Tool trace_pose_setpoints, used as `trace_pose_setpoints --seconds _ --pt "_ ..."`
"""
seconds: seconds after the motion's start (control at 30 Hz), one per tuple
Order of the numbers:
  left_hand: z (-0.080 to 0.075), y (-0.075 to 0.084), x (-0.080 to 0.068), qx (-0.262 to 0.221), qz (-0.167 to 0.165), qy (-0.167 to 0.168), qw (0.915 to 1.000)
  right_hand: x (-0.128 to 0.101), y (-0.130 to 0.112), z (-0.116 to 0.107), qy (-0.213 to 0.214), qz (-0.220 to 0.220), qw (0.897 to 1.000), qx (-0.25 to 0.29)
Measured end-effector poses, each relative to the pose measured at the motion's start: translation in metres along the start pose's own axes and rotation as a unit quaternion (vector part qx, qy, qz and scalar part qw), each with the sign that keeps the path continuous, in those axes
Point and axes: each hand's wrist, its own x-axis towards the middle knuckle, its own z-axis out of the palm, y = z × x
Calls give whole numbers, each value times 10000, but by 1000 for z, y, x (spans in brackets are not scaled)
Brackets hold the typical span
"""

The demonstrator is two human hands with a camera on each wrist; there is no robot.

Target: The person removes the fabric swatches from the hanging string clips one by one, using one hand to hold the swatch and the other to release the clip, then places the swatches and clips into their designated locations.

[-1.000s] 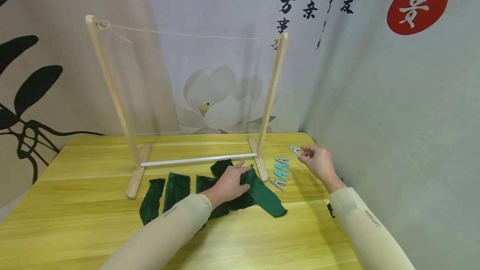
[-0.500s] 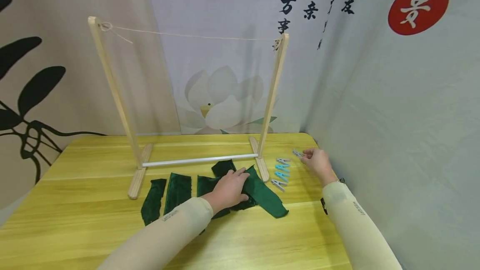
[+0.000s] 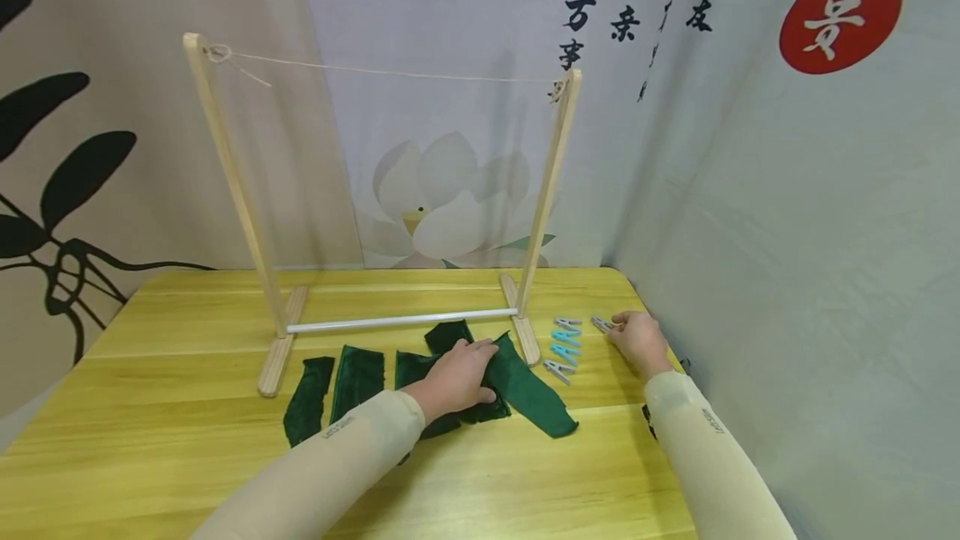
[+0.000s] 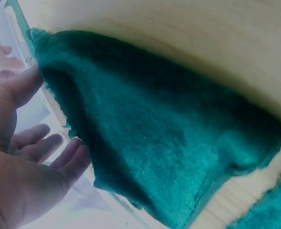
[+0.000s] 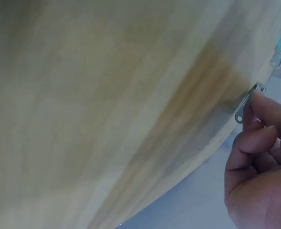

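My right hand pinches a grey clothespin between thumb and forefinger, low over the table's right side. The same clothespin appears beside the fingertips in the right wrist view. To its left, several grey and light blue clothespins lie in a column. My left hand lies over dark green cloth pieces, partly hiding them. In the left wrist view its fingers are spread and loosely bent at the edge of a green velvety cloth. Another green cloth piece slants out right of that hand.
A wooden frame with two posts and a string tied between them stands at the back. A white rod joins its feet. More green cloth pieces lie on the left. A curtain wall borders the table's right edge.
My right hand has moved slightly down toward the table with the grey clothespin, which has turned in its fingers. The left hand has stayed over the cloth, its fingers drawn in a little.
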Motion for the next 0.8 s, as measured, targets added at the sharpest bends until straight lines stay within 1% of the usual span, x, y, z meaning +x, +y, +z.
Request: trace_pose_setpoints --seconds 0.13,0.27,0.33,0.43,0.57,0.67,0.8 --pt "-4 -4 -2 -286 5 161 9995 3 -4 4 52 -113 9999 -75" --pt "-15 -13 -6 -539 -22 349 9979 8 -9 8 28 -205 9998 -58" --pt "-21 -19 -8 -574 -88 434 9974 9 -12 9 -14 -215 9998 24" --pt "-29 -31 -13 -624 -208 543 9964 10 -14 12 -46 -217 9997 54" --pt "-39 -49 -21 -738 -469 658 9940 10 -17 11 -72 -206 9997 54" --pt "-47 -66 -28 -843 -700 704 9915 9 -17 9 -74 -173 9998 78" --pt "-58 -89 -39 -879 -835 804 9894 8 -14 8 -54 -87 9999 100"
